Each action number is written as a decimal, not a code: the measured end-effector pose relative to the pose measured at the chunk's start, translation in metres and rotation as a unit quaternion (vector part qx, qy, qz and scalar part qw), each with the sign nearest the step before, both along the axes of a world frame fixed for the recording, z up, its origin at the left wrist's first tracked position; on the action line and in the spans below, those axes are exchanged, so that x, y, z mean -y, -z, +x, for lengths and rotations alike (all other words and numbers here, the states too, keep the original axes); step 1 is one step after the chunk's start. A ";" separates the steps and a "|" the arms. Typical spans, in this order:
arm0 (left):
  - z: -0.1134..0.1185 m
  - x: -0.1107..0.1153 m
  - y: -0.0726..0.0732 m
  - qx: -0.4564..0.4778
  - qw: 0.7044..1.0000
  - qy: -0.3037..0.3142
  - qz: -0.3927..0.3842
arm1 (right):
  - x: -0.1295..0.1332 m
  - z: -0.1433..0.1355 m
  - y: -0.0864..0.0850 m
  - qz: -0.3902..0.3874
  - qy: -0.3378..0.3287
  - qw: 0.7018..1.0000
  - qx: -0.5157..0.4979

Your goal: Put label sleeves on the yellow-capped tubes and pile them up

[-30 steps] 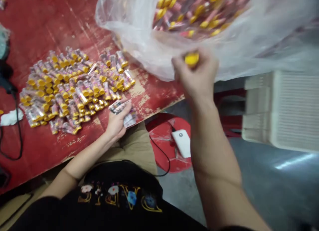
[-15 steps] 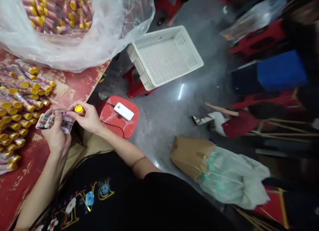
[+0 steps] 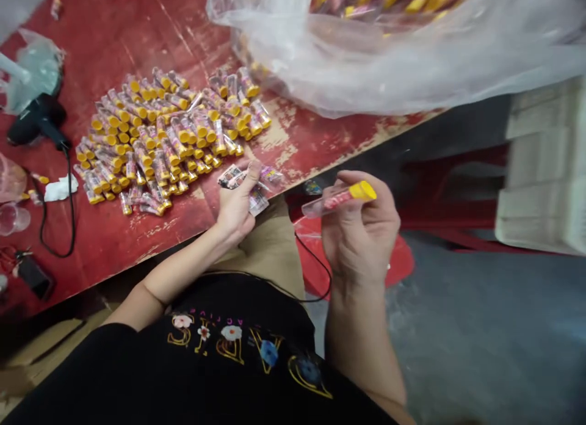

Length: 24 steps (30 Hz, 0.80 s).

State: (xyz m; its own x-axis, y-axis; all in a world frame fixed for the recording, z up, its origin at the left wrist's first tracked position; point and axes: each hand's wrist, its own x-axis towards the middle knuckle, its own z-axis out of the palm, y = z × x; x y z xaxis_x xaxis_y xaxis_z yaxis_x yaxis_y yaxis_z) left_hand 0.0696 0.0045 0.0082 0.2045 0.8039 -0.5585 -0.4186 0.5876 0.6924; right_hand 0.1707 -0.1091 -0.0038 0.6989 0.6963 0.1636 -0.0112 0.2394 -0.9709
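Observation:
My left hand (image 3: 235, 208), low over the table edge, grips a fan of flat printed plastic sleeves (image 3: 259, 202) under the thumb. Held up to the right, closer to the camera, my right hand (image 3: 361, 239) has its fingers closed on a clear tube (image 3: 332, 202). This tube has a yellow cap and pink contents, and lies tilted with the cap to the right. Beyond my left hand, a big pile of similar yellow-capped tubes (image 3: 151, 141) with printed wraps rests on the worn red table (image 3: 151, 22).
A large clear plastic bag (image 3: 334, 83) of tubes sits at the table's far right. To the left are a black hair dryer (image 3: 41, 119) with a cord and a white tissue (image 3: 61, 188). A red stool (image 3: 403, 260) and a pale crate (image 3: 526, 168) stand at right.
The view has swung left, bringing the whole pile and hair dryer into sight. My right hand has moved away from my left hand and nearer the camera, with the tube. The left still grips the sleeves.

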 end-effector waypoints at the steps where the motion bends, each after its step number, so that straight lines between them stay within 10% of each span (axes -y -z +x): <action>1: -0.001 0.002 -0.002 0.003 1.000 -0.003 -0.005 | -0.001 -0.005 -0.001 0.018 0.003 1.000 0.002; 12: -0.009 0.017 -0.004 0.033 0.997 0.058 -0.030 | -0.005 -0.039 0.027 0.031 0.137 0.985 0.102; 24: -0.023 0.021 -0.007 0.035 0.992 0.116 -0.020 | 0.021 -0.027 0.015 -0.022 0.031 0.963 0.269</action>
